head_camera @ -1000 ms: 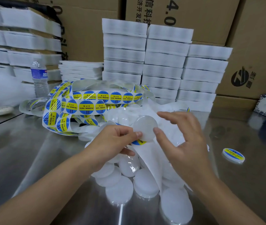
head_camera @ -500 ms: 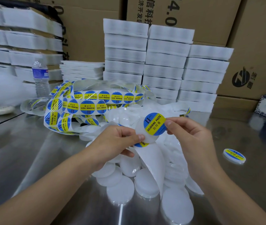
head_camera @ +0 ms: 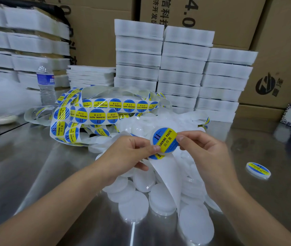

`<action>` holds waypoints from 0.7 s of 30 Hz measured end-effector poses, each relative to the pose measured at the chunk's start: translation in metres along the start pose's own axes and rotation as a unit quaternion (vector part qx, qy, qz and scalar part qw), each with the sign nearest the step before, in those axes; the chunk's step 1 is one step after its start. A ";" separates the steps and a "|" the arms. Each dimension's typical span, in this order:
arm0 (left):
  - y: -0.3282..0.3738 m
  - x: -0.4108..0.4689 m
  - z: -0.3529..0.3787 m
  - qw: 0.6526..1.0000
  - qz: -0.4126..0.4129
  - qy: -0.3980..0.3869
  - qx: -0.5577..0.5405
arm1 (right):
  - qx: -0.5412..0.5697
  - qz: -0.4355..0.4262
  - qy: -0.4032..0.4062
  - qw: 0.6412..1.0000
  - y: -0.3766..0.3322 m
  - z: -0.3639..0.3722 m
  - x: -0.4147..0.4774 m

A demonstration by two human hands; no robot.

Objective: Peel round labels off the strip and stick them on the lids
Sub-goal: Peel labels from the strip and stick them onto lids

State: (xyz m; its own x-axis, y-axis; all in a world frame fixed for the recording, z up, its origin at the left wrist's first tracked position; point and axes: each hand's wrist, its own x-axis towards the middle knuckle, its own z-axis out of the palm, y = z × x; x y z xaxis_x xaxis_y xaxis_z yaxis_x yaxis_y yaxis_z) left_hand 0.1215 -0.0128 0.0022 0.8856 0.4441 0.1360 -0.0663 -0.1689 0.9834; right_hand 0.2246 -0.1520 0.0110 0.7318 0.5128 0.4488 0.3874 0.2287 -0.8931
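Note:
A white round lid [head_camera: 165,142] is held up between both hands, and a blue and yellow round label covers its face. My left hand [head_camera: 127,153] pinches the lid's left edge together with the white backing strip [head_camera: 167,173], which hangs down from it. My right hand [head_camera: 203,153] pinches the lid's right edge, thumb on the label. A long label strip [head_camera: 96,114] lies tangled on the table behind. Several bare white lids [head_camera: 134,208] are heaped below my hands. One labelled lid [head_camera: 258,170] lies apart at the right.
A shiny metal table [head_camera: 34,174] carries everything. Stacks of white foam trays [head_camera: 182,68] stand behind the strip, more at the far left. A water bottle [head_camera: 45,84] stands at the left. Cardboard boxes [head_camera: 274,50] form the back wall.
My right hand brought a peeled label over the bare lid and laid it on its face. The label now covers the lid and my right hand pinches its right edge.

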 end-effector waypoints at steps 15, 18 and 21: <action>0.001 -0.001 0.001 1.000 -0.003 0.004 0.000 | -0.010 0.008 0.002 1.000 0.001 0.000 0.000; 0.001 -0.001 0.001 1.000 0.000 0.009 0.000 | -0.012 0.009 0.001 1.000 0.002 0.000 0.000; 0.001 0.000 0.001 1.000 0.004 0.010 0.007 | -0.018 0.009 0.001 1.000 0.004 0.000 0.000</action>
State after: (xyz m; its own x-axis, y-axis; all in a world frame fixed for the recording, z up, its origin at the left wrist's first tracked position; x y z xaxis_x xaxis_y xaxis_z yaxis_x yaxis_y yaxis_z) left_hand 0.1216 -0.0140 0.0032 0.8755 0.4608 0.1458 -0.0666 -0.1837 0.9807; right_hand 0.2260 -0.1510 0.0079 0.7396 0.5157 0.4324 0.3940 0.1891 -0.8995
